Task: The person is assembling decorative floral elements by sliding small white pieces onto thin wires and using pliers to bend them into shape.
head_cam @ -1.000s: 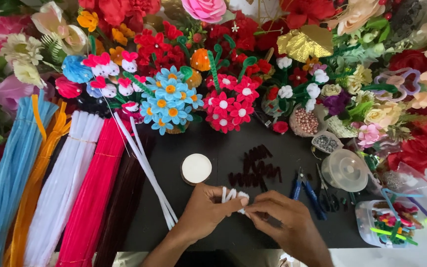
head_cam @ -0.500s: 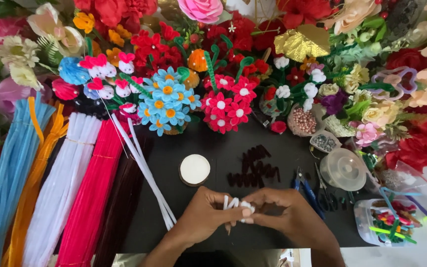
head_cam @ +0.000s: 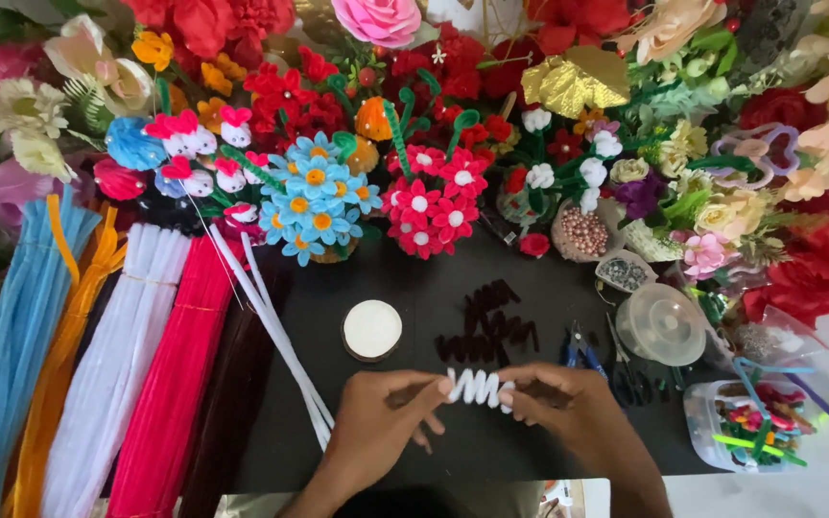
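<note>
Left hand point(head_cam: 376, 427) and right hand point(head_cam: 568, 408) pinch ends of white coil point(head_cam: 477, 388), near centre. Likely light, soft, bendy (wire core); grip end loops, not middle.

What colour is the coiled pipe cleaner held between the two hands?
White; the coiled pipe cleaner shows best in the head view, stretched between the left hand and right hand.

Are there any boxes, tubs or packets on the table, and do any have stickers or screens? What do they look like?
Clear plastic tub: near right corner, boxy, full of bright mixed-colour bits.
Round clear container: right of the pliers, see-through lid.
Small clear dish: just above the container, holds grey beads.
Round white disc: above the left hand, dark rim; cannot tell if it is a lid.
No stickers, signs or screens show.
</note>
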